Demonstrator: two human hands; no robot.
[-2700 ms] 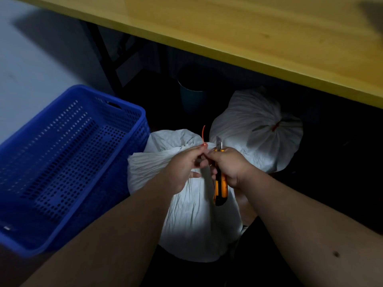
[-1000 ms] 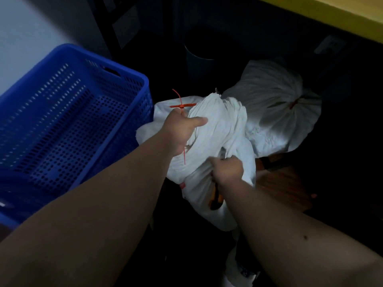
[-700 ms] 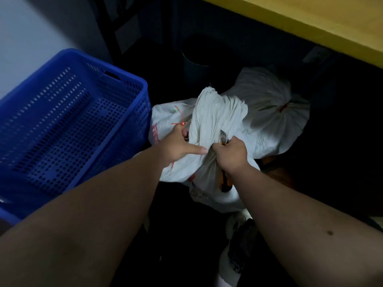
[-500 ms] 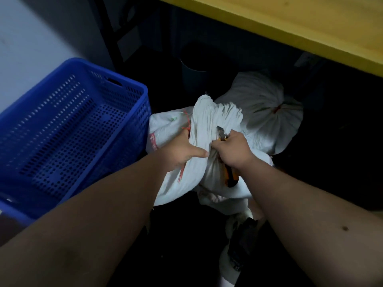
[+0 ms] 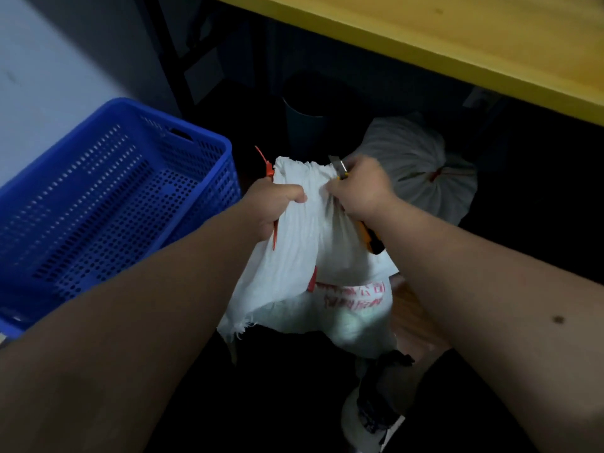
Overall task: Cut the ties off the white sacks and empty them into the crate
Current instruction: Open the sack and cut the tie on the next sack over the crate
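A white woven sack (image 5: 304,256) with red print hangs lifted in front of me, its neck untied. My left hand (image 5: 271,207) grips the left side of the neck together with a loose red cable tie (image 5: 266,165). My right hand (image 5: 359,188) grips the right side of the neck and also holds an orange utility knife (image 5: 371,240), blade pointing up. A second white sack (image 5: 421,171), still bound with a red tie, lies behind on the floor. The blue perforated crate (image 5: 108,204) stands to the left, with nothing visible inside.
A yellow wooden tabletop (image 5: 457,37) overhangs the far side. A dark bin (image 5: 304,125) and dark table legs stand in the shadow beneath it. My shoe (image 5: 372,416) is on the floor below the sack. A pale wall runs along the left.
The tie came off the near sack and stays in my left hand. Both hands lifted the sack by its neck, raising it higher beside the crate.
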